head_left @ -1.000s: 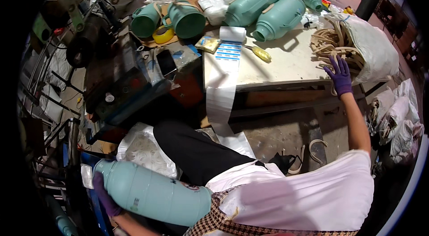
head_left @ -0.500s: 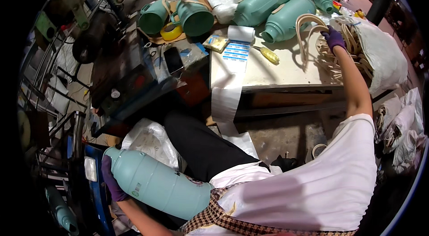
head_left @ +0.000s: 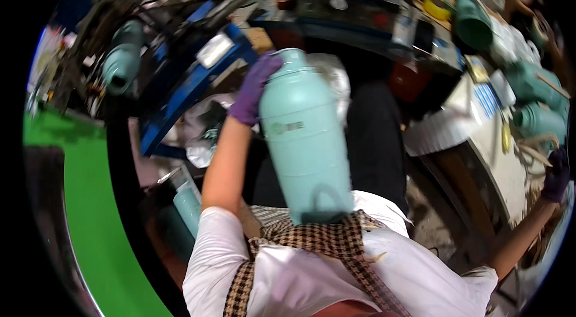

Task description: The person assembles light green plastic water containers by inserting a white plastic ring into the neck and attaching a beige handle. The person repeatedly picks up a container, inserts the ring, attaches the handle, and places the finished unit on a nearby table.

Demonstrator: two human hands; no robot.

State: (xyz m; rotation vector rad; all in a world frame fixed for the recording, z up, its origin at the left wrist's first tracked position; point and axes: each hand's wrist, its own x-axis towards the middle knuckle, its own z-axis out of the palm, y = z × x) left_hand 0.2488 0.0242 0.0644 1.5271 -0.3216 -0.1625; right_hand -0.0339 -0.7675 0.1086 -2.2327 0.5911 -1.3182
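Note:
A pale green thermos flask body [head_left: 306, 137] lies across my lap, its neck pointing away and its base against my checked apron [head_left: 306, 233]. My left hand [head_left: 257, 86], in a purple glove, is closed around the flask's shoulder by the neck. At the far right my right hand [head_left: 558, 176], gloved the same way, is closed on a curved beige strap [head_left: 537, 148] over the white table. Motion blur and the picture's edge hide part of its fingers. Near that hand, more green flasks [head_left: 534, 119] lie on the table.
On the white table [head_left: 480, 155] are a roll of blue-and-white labels [head_left: 487, 98] and a yellow-handled tool [head_left: 506, 137]. A blue metal frame [head_left: 171, 119] stands left of my left arm. Another green flask [head_left: 124, 56] lies beyond it, above green flooring [head_left: 90, 185].
My view has swung left, so the table now sits at the right edge. The flask on my lap points more straight ahead. My right hand still grips a beige strap.

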